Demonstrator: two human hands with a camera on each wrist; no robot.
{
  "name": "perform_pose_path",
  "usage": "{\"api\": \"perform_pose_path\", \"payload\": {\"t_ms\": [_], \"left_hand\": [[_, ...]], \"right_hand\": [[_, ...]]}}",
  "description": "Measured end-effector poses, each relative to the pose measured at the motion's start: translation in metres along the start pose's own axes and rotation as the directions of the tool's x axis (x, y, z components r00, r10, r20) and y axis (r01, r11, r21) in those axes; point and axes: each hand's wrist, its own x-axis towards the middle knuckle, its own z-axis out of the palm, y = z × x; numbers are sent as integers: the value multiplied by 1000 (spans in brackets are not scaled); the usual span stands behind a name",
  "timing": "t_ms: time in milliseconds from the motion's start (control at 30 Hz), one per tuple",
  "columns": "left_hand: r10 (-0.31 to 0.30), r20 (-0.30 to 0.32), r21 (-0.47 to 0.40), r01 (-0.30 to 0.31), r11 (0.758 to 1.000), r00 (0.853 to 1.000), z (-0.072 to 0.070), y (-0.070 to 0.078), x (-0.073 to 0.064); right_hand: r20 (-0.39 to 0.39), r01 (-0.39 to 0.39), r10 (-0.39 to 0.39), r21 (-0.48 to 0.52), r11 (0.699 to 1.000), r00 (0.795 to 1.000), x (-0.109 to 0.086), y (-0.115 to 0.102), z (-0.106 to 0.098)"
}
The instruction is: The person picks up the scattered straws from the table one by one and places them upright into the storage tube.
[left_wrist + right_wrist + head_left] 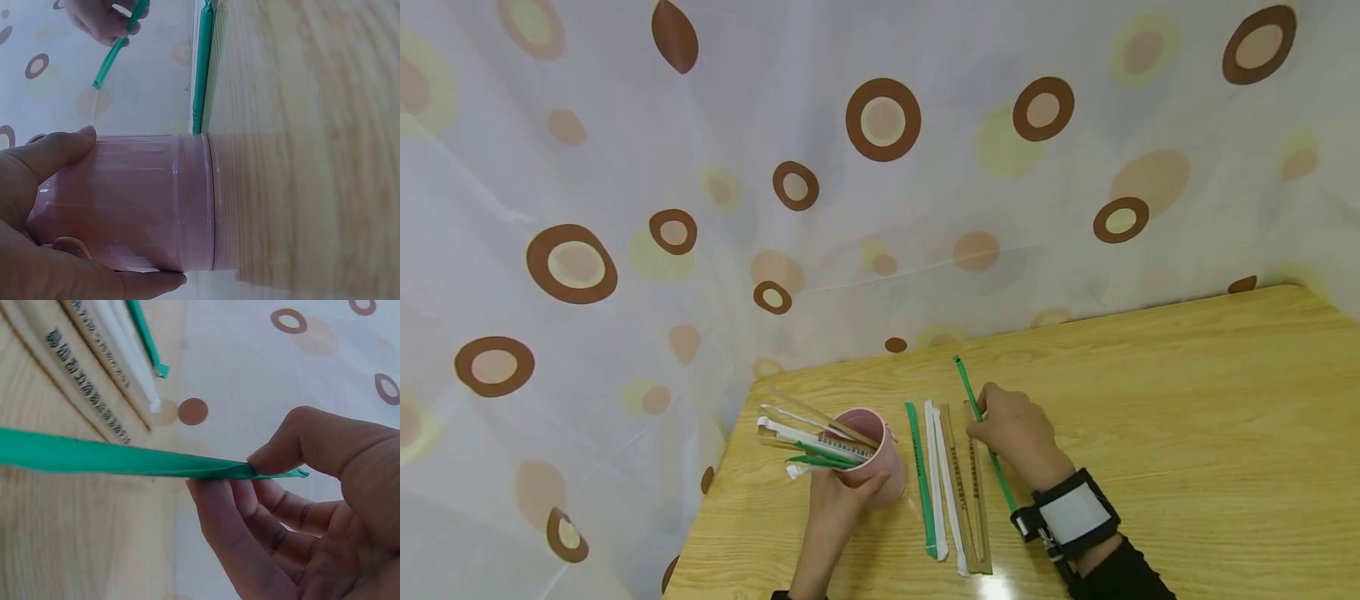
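My left hand grips a pink cup that stands on the table. In the left wrist view the thumb lies along one side of the cup, with other fingers on the opposite side. Several wrapped straws, green, white and brown, lean out of its mouth toward the left. Above the table, my right hand pinches a green wrapped straw between thumb and fingers. Beside the cup lies a row: a green wrapped straw, white ones and brown ones with dark printing.
The wooden table extends to the right of the right hand. Behind and to the left hangs a pale sheet with brown and yellow rings and spots. A black strap with a white plate is on the right wrist.
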Motion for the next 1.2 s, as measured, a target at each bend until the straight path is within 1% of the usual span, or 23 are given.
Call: {"api": "perform_pose_path", "payload": {"t_ms": [300,367,433,567,667,833,900,967,1100,1200], "left_hand": [[3,-13,0,-3,1000,1000,1,1,-1],[4,-13,-1,-4,1000,1000,1,1,-2],[6,-11,-2,-6,1000,1000,1,0,-1],[15,-14,-2,-15,1000,1000,0,0,-1],[16,-20,-4,-16,1000,1000,1,0,0],[10,-20,-16,-11,1000,1000,2,-1,0],[13,-19,-16,-14,1000,1000,2,-1,0],[18,-16,-16,-18,1000,1000,2,-1,0],[21,-7,-20,-21,1000,1000,1,0,-1],[22,-11,-6,-22,1000,1000,1,1,-1]], "right_hand": [[-89,88,-80,92,992,993,-1,-13,-9],[-121,122,-108,111,986,987,-1,-16,-11],[-164,167,-145,134,977,976,-1,-18,-13],[-239,258,-213,175,950,947,-2,-22,-16],[-275,314,-258,186,931,926,-2,-26,-17],[-332,401,-335,156,903,882,-1,-30,-19],[-356,435,-362,148,888,861,-2,-32,-19],[-380,469,-386,154,869,841,-2,-33,-19],[-413,545,-443,171,821,796,-4,-36,-19],[-428,586,-477,164,794,767,-4,-38,-19]]}}
